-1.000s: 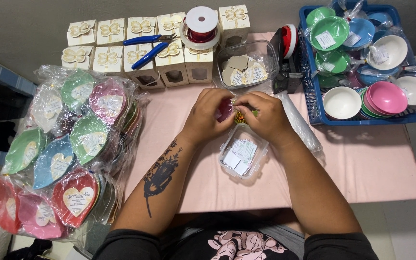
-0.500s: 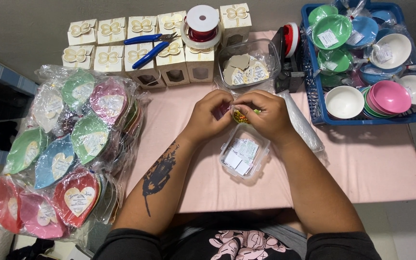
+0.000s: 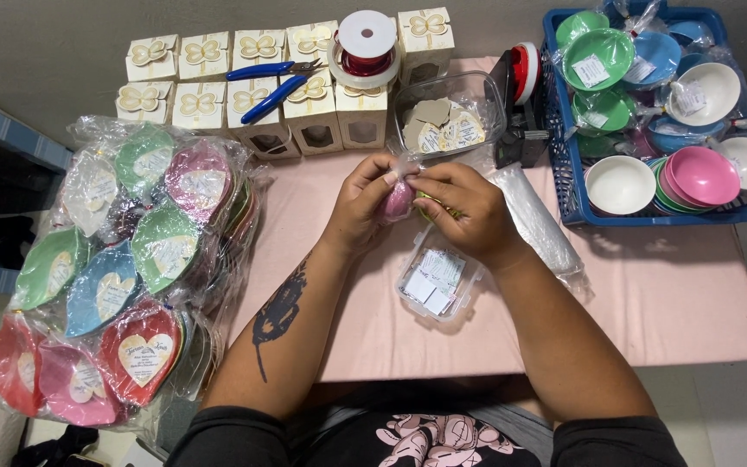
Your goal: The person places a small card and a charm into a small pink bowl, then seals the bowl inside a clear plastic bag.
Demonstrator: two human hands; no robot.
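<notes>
From my remote seat, the pink table fills most of the view, and it sits as it did half a second ago. On its left lies the big clear bag of heart-shaped dishes, unmoved; at the far right the blue crate of bowls is likewise unchanged. Along the back edge stand the small gift boxes, with blue-handled pliers and a ribbon spool on top, all where they were. The clear tub of heart tags stays behind the hands, and the smaller clear box of paper slips rests just under my wrists. What differs is small: my left hand and right hand have shifted slightly, and the little pink piece now shows more between them, above the table's middle. Left fingers curl closed round it; right fingertips pinch the clear wrap at its top, nearly shut.
</notes>
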